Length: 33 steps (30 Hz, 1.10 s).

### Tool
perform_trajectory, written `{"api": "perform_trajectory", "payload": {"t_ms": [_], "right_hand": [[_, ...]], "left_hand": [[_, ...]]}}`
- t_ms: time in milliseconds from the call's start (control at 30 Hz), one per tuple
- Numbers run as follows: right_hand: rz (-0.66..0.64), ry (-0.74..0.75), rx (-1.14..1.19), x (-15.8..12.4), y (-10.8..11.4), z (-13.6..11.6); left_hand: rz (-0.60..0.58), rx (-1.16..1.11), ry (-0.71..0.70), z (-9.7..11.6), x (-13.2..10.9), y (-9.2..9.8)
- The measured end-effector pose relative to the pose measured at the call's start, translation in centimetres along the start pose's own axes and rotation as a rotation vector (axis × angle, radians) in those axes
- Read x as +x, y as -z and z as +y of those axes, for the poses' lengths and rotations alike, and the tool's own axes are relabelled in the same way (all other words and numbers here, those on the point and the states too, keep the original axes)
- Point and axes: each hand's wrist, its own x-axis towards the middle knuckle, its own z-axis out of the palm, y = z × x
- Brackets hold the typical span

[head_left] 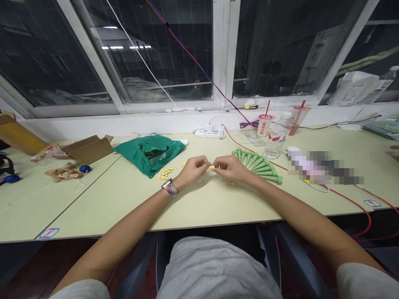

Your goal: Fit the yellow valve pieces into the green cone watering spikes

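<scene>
Between my two hands, over the middle of the table, is a small yellow piece (212,167). My left hand (195,168) pinches its left end, and my right hand (227,167) pinches the other end. A pile of small yellow pieces (166,173) lies to the left of my left hand. Another yellow piece (231,182) rests just below my right hand. Several green cone-shaped pieces (260,165) are fanned out to the right, partly behind my right hand and forearm. A green plastic bag (151,151) lies open behind the pile.
Behind the green pieces stand a water bottle (276,139) and a cup with a red straw (265,126). A power strip (209,133) sits by the wall. Cardboard (89,150) and wooden pieces (64,172) lie at the left. A red cable (346,198) crosses the right side.
</scene>
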Motion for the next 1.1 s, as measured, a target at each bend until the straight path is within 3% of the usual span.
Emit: {"api": "perform_trajectory", "payload": {"t_ms": [167,433,633,933,1000,1100], "right_hand": [[0.065,0.018,-0.059,0.1,0.3,0.1],[0.097,0.030,-0.068,0.3,0.5,0.6],[0.108,0.016,-0.054,0.3,0.5,0.7],[0.100,-0.056,-0.126,0.5,1.0,0.5],[0.052,-0.118,-0.165,0.6,1.4,0.6],[-0.150,-0.203,-0.240,0.5,2.4,0.8]], "left_hand": [[0.023,-0.030,-0.082,0.1,-0.1,0.1],[0.012,-0.040,0.009,-0.6,0.1,-0.1],[0.028,-0.010,-0.045,-0.3,0.0,0.3],[0.133,0.005,-0.023,-1.0,0.8,0.9],[0.208,0.032,-0.048,-1.7,1.1,1.7],[0.311,0.263,-0.061,-2.8,1.4,3.5]]}}
